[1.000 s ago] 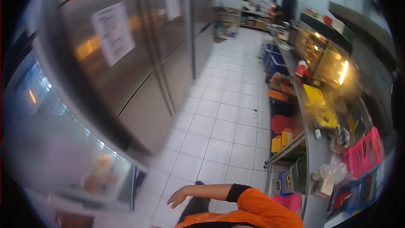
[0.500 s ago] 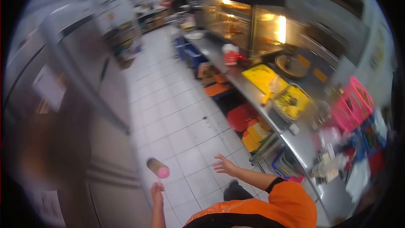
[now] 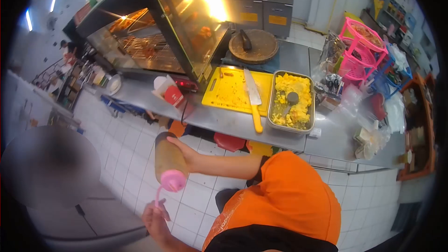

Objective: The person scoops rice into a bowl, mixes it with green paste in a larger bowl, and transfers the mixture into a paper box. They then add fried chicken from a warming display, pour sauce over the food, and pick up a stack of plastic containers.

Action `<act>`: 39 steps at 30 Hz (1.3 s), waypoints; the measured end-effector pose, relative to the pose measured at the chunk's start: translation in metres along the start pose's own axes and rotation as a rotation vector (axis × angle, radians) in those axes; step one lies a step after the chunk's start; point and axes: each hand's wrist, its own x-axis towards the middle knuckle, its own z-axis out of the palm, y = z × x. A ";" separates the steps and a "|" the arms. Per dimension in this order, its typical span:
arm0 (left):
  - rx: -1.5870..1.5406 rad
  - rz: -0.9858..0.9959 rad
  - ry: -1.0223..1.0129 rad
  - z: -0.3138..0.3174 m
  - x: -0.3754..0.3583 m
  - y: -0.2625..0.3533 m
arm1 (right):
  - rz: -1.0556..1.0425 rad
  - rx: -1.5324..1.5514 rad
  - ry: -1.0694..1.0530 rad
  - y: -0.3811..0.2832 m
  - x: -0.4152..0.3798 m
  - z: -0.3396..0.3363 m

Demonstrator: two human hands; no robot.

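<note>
A brownish cylindrical bottle (image 3: 168, 164) with a pink lid (image 3: 172, 180) is tilted in front of me, lid end towards me. My right hand (image 3: 183, 153) wraps round the side of its body. A thin pink loop or strap (image 3: 158, 196) runs down from the lid, and my left hand (image 3: 156, 214) pinches its lower end. Whether the bottle is full cannot be made out. Beyond it on the steel counter lie a yellow cutting board (image 3: 228, 94), a yellow-handled knife (image 3: 255, 102) and a metal tray (image 3: 291, 129) of chopped yellow food.
A lit glass warming cabinet (image 3: 154, 42) stands at the counter's back left, with a red-and-white carton (image 3: 169, 92) before it. A round chopping block (image 3: 254, 49) is behind the board. Pink baskets (image 3: 361, 51) and plastic bags crowd the right end. White tiles (image 3: 191, 205) cover the floor.
My view has swung right towards the counter. My right hand, earlier apart with spread fingers, now grips the bottle's body. The bottle, which hung by its strap from my left hand, is nearer.
</note>
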 end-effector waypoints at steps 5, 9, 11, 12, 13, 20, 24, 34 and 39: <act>0.448 -0.179 0.362 -0.010 0.131 -0.034 | -0.514 0.105 0.086 -0.046 0.030 0.011; 0.298 0.164 0.005 -0.043 0.241 -0.115 | -0.869 -0.197 -0.067 -0.104 0.046 0.036; 0.587 0.423 -0.149 -0.019 0.293 -0.124 | -1.401 -0.685 0.108 -0.133 0.062 0.063; 0.587 0.472 -0.237 -0.006 0.319 -0.131 | -1.673 -0.860 0.108 -0.148 0.076 0.069; 0.713 0.528 -0.262 0.008 0.340 -0.146 | -1.764 -0.898 0.149 -0.156 0.087 0.081; 0.657 0.444 -0.269 0.048 0.404 -0.211 | -1.124 -2.178 0.564 -0.209 0.140 0.034; 0.515 0.374 -0.291 0.056 0.417 -0.254 | -1.123 -2.493 0.296 -0.239 0.170 0.064; 0.111 0.085 -0.499 0.062 0.447 -0.317 | -0.999 -2.285 0.178 -0.255 0.170 0.070; 0.254 0.197 -0.558 0.030 0.454 -0.308 | -0.889 -1.890 0.289 -0.237 0.195 0.018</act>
